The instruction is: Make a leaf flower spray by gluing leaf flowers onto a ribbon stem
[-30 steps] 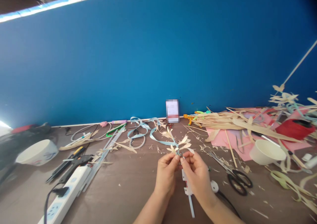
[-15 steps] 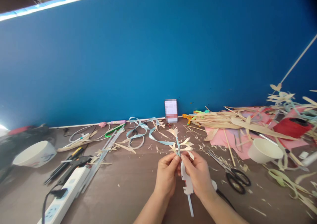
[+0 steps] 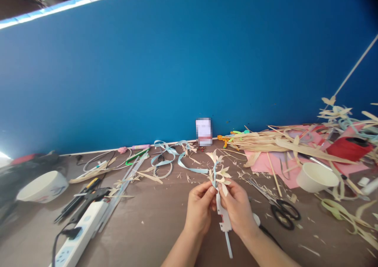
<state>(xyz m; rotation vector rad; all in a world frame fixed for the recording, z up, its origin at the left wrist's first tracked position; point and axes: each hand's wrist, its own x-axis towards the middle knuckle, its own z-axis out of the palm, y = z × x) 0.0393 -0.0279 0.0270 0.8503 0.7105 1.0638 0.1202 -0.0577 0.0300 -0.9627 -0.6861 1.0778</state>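
My left hand (image 3: 201, 206) and my right hand (image 3: 238, 206) meet close together over the table, thumbs and fingers pinched. Between them is a small flower spray (image 3: 221, 173) with cream, husk-like petals and a stem wrapped in light blue ribbon. Both hands grip the stem near its lower end, and the petals point away from me. Below my fingers, partly covered by my right hand, is a white glue gun (image 3: 226, 219). A translucent glue stick (image 3: 229, 245) comes out of its back. Whether my right hand touches the glue gun, I cannot tell.
Black-handled scissors (image 3: 285, 214) lie to the right, near a cream bowl (image 3: 317, 177) and a pile of husk strips (image 3: 265, 139). Loose blue ribbon (image 3: 191, 168) curls ahead. On the left are a power strip (image 3: 81, 235), a black glue gun (image 3: 88, 204) and another bowl (image 3: 44, 186).
The flower spray has turned slightly in my fingers, its upper petals shifting a little to the right. Both hands keep their pinch and have barely moved.
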